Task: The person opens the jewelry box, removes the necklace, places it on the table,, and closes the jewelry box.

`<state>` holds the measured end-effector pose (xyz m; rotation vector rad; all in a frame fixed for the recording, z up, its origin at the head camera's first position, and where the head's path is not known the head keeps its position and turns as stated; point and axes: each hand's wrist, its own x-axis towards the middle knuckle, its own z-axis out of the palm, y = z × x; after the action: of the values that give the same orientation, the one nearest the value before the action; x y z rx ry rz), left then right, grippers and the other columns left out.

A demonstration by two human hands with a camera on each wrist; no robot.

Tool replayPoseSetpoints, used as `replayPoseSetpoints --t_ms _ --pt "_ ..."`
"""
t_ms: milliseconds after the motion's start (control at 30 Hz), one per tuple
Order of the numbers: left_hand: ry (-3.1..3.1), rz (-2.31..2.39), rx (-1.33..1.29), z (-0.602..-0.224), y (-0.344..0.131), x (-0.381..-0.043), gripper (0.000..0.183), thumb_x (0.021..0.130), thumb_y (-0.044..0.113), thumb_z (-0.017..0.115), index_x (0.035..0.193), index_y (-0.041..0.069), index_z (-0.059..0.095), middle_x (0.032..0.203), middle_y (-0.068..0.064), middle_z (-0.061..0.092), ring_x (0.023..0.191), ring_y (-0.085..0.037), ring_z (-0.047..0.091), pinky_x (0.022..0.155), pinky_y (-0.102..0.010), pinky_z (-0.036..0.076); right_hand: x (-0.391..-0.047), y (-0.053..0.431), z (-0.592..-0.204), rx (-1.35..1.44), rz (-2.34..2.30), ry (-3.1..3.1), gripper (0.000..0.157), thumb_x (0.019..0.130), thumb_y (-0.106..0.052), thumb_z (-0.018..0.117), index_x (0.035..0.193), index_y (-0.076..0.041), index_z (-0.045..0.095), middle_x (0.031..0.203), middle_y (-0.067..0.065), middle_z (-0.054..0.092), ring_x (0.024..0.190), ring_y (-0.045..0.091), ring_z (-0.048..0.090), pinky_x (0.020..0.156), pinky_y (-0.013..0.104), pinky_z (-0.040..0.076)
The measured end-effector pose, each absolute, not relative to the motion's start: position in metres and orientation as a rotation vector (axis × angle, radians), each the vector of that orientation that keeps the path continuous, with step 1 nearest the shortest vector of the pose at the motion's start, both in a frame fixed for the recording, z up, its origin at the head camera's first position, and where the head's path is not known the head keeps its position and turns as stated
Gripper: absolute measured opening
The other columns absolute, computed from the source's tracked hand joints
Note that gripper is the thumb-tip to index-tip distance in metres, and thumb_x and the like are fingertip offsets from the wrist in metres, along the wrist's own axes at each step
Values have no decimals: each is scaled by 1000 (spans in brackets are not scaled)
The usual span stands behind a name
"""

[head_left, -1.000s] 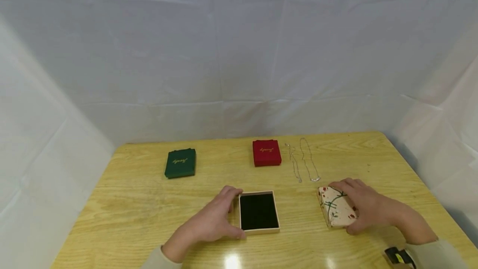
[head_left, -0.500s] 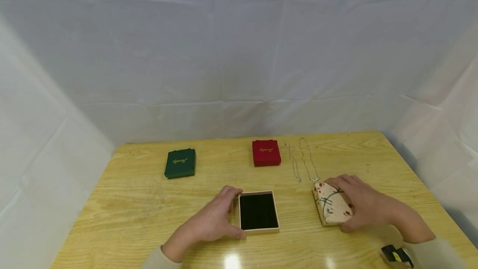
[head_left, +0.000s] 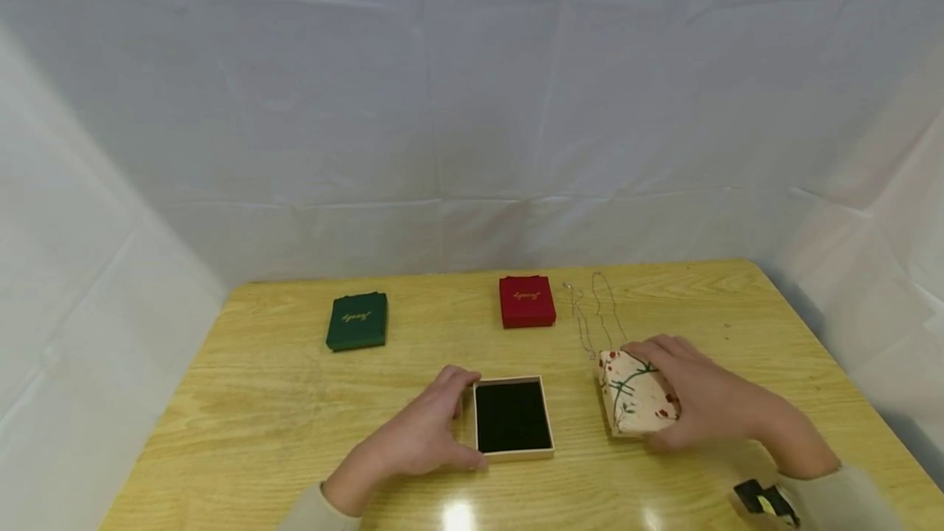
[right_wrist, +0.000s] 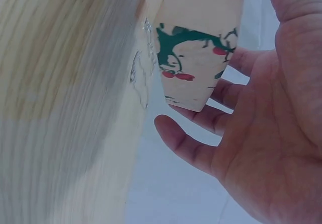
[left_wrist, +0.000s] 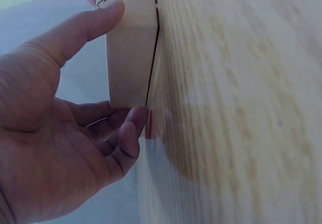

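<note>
One hand holds the open box, and the other holds a flowery piece.
The left hand grips the left side of the open box, with its thumb at the near corner and its fingers at the far one. A black pad lies inside the box. To the right of the open box, apart from it, the right hand has its fingers curled around the flowery piece. Behind the open box, on the counter, sits a red box. A green box is behind it to the left, and two thin chains lie behind it to the right.
</note>
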<state>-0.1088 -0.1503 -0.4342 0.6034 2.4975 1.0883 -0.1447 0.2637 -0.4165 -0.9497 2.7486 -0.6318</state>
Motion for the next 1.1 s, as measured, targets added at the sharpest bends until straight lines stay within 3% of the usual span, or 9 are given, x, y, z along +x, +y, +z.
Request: replayPoseSetpoints --t_ms 633,1100 --pt "2475 1101 606 -435 -147 -109 103 77 33 98 156 0 41 128 -2 47 99 -23 50 78 -32 48 -149 205 -409 -1000 -686 2734 111 67 -51 95 159 -16 43 140 -5 47 116 15 46 85 35 51" --pt "2495 1091 572 -437 -143 -109 114 73 39 99 160 -1 37 130 -1 48 101 -21 51 79 -31 51 -144 156 -412 -1122 -599 2763 116 65 -57 92 161 -16 43 140 -7 51 118 10 45 89 34 51"
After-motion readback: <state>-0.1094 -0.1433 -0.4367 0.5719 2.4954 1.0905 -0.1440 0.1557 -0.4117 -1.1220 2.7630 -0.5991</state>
